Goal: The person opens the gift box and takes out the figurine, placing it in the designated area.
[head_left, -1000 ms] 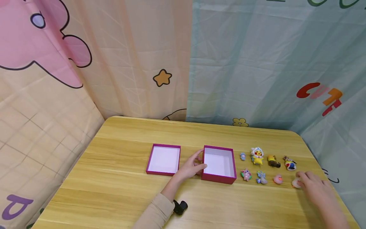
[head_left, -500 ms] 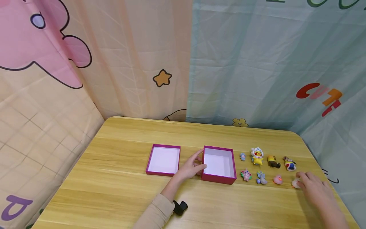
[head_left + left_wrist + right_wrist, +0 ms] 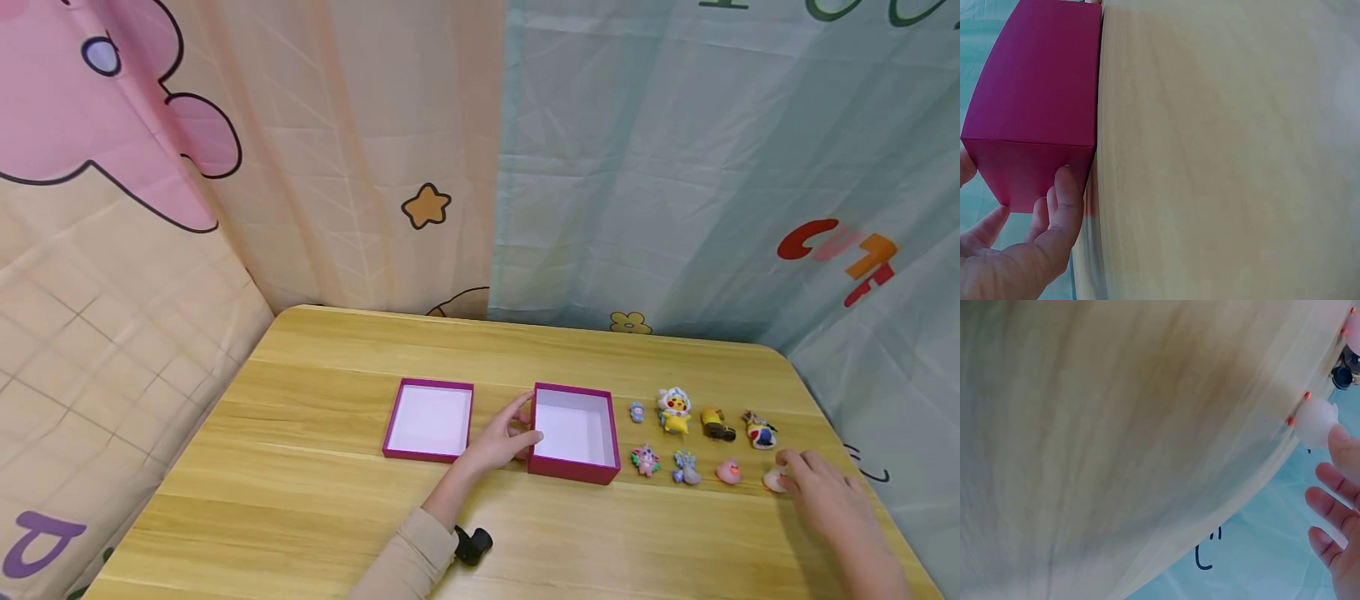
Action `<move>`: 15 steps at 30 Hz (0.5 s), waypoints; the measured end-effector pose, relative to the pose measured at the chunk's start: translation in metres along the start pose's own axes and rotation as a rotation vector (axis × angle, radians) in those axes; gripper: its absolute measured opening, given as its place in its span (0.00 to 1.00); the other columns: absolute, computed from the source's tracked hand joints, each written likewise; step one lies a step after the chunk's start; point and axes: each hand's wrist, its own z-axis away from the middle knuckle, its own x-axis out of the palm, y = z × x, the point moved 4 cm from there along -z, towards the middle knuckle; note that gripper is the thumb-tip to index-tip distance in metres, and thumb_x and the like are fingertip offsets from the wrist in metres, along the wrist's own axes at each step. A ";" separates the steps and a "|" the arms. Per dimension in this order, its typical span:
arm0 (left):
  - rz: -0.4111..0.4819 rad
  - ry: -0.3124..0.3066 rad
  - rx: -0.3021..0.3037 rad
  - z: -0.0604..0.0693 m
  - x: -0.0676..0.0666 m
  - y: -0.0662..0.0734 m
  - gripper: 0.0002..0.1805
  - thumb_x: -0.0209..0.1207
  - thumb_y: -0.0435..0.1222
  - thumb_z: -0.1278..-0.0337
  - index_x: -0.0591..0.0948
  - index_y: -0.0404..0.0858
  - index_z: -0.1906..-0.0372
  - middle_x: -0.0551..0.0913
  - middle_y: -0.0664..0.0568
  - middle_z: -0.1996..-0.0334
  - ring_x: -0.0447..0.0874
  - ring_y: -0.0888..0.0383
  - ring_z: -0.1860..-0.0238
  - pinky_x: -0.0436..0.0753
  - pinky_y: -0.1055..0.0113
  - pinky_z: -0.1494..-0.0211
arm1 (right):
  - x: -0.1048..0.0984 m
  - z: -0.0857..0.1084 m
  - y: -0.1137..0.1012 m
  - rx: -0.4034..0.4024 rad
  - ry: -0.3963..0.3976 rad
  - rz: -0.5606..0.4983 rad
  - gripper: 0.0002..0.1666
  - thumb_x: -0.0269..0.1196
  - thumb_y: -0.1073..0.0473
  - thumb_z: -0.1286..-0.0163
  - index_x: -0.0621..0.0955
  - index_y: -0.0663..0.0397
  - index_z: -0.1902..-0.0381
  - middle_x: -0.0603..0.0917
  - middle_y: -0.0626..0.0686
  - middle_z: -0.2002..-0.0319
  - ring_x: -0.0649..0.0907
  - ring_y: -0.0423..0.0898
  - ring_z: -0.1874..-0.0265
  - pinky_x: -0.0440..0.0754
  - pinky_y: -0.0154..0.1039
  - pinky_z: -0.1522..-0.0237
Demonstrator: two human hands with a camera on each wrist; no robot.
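Note:
My left hand [image 3: 498, 437] holds the left wall of a magenta box [image 3: 573, 473] with a white inside. Its thumb lies at the rim, and its other fingers touch the outer side, seen in the left wrist view. Over at the right, my right hand [image 3: 828, 496] touches a white toy duck [image 3: 775, 479] with one digit. In the right wrist view that digit meets the duck [image 3: 1316, 422], while the other fingers spread loosely apart from it. Part of the duck is covered by the hand in the head view.
Left of the box lies its shallow lid [image 3: 430, 418]. Between box and right hand stand two rows of small toys, among them a pink duck [image 3: 728, 472], a yellow figure in a white hood [image 3: 675, 411] and a grey-blue figure [image 3: 686, 468]. The wooden table [image 3: 300, 400] meets curtains behind.
The white duck has shifted very slightly to the left under my right hand. My left hand and the box stay where they were.

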 end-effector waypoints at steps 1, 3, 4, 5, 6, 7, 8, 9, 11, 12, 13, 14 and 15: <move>0.000 0.000 -0.001 0.000 0.000 0.000 0.35 0.58 0.38 0.42 0.58 0.51 0.31 0.68 0.45 0.50 0.74 0.56 0.63 0.82 0.63 0.62 | 0.000 0.000 0.000 0.000 0.002 0.001 0.15 0.61 0.65 0.40 0.70 0.55 0.57 0.74 0.61 0.62 0.73 0.64 0.60 0.66 0.59 0.68; -0.002 0.000 0.001 0.000 0.000 0.000 0.35 0.58 0.38 0.42 0.58 0.51 0.31 0.68 0.45 0.50 0.74 0.55 0.63 0.82 0.62 0.62 | 0.001 0.000 0.000 0.002 0.000 -0.004 0.15 0.61 0.65 0.40 0.69 0.55 0.57 0.73 0.62 0.62 0.73 0.64 0.60 0.66 0.60 0.68; -0.003 0.000 -0.001 0.000 0.000 0.000 0.35 0.58 0.38 0.42 0.58 0.51 0.31 0.68 0.45 0.50 0.74 0.55 0.63 0.82 0.62 0.62 | 0.000 0.001 0.000 0.003 0.001 -0.004 0.15 0.61 0.65 0.41 0.69 0.55 0.57 0.73 0.62 0.62 0.73 0.65 0.60 0.66 0.61 0.67; -0.004 0.000 -0.001 0.000 0.000 -0.001 0.35 0.58 0.38 0.42 0.58 0.51 0.31 0.68 0.45 0.50 0.74 0.55 0.63 0.82 0.62 0.62 | 0.000 0.001 0.000 0.005 0.002 -0.004 0.16 0.61 0.65 0.41 0.69 0.55 0.57 0.73 0.62 0.62 0.73 0.65 0.60 0.66 0.61 0.67; -0.005 0.001 -0.002 0.000 0.000 -0.001 0.35 0.58 0.38 0.42 0.58 0.51 0.31 0.68 0.45 0.50 0.74 0.56 0.64 0.82 0.62 0.62 | 0.000 0.000 0.000 0.007 0.000 -0.006 0.16 0.61 0.65 0.41 0.69 0.55 0.57 0.73 0.62 0.62 0.73 0.65 0.60 0.66 0.61 0.67; -0.005 0.001 -0.004 0.000 0.000 -0.001 0.35 0.58 0.38 0.42 0.58 0.52 0.31 0.68 0.45 0.50 0.74 0.56 0.64 0.82 0.63 0.62 | 0.000 0.000 0.000 0.009 0.000 -0.007 0.16 0.61 0.66 0.41 0.69 0.55 0.56 0.73 0.63 0.61 0.73 0.66 0.60 0.65 0.62 0.67; -0.005 0.002 -0.005 0.000 0.000 -0.001 0.35 0.58 0.38 0.42 0.58 0.52 0.31 0.68 0.45 0.50 0.74 0.56 0.64 0.82 0.63 0.62 | -0.001 0.000 0.000 0.009 0.001 -0.007 0.16 0.61 0.66 0.41 0.69 0.56 0.56 0.73 0.63 0.61 0.73 0.66 0.59 0.65 0.62 0.66; -0.004 0.003 -0.009 0.000 0.000 -0.001 0.35 0.58 0.39 0.43 0.58 0.52 0.31 0.68 0.46 0.50 0.74 0.56 0.64 0.82 0.63 0.62 | -0.001 0.000 0.000 0.010 0.000 -0.006 0.17 0.61 0.66 0.41 0.69 0.56 0.56 0.73 0.64 0.61 0.73 0.66 0.59 0.65 0.62 0.66; -0.004 0.004 -0.016 0.000 0.000 -0.001 0.35 0.58 0.39 0.42 0.58 0.53 0.31 0.68 0.46 0.50 0.73 0.56 0.64 0.82 0.63 0.62 | -0.001 0.000 -0.001 0.009 -0.001 -0.003 0.17 0.62 0.66 0.42 0.69 0.56 0.56 0.73 0.64 0.61 0.73 0.66 0.60 0.66 0.62 0.67; -0.004 0.004 -0.015 0.000 0.000 -0.001 0.35 0.58 0.39 0.42 0.58 0.53 0.31 0.68 0.46 0.50 0.73 0.56 0.64 0.82 0.64 0.62 | -0.002 0.000 -0.001 0.009 -0.004 -0.003 0.17 0.61 0.66 0.42 0.69 0.56 0.56 0.73 0.64 0.61 0.73 0.66 0.60 0.65 0.62 0.67; -0.004 0.004 -0.014 0.000 0.000 0.000 0.35 0.58 0.39 0.42 0.58 0.52 0.31 0.68 0.46 0.50 0.73 0.56 0.64 0.82 0.64 0.62 | -0.002 0.000 -0.001 0.008 -0.003 -0.001 0.17 0.61 0.67 0.42 0.69 0.56 0.56 0.73 0.64 0.61 0.73 0.66 0.60 0.66 0.62 0.67; -0.005 0.004 -0.012 0.000 0.000 0.000 0.35 0.58 0.39 0.42 0.58 0.52 0.31 0.68 0.46 0.50 0.73 0.56 0.64 0.82 0.63 0.62 | -0.002 0.000 -0.002 0.007 -0.006 0.000 0.17 0.61 0.66 0.42 0.69 0.56 0.56 0.73 0.64 0.61 0.73 0.66 0.60 0.66 0.61 0.67; -0.005 0.004 -0.012 0.000 0.000 0.000 0.35 0.58 0.39 0.42 0.58 0.52 0.31 0.68 0.46 0.50 0.73 0.56 0.64 0.82 0.63 0.62 | -0.003 0.000 -0.002 0.007 -0.007 0.002 0.17 0.61 0.66 0.41 0.69 0.56 0.56 0.73 0.64 0.61 0.73 0.66 0.60 0.66 0.61 0.67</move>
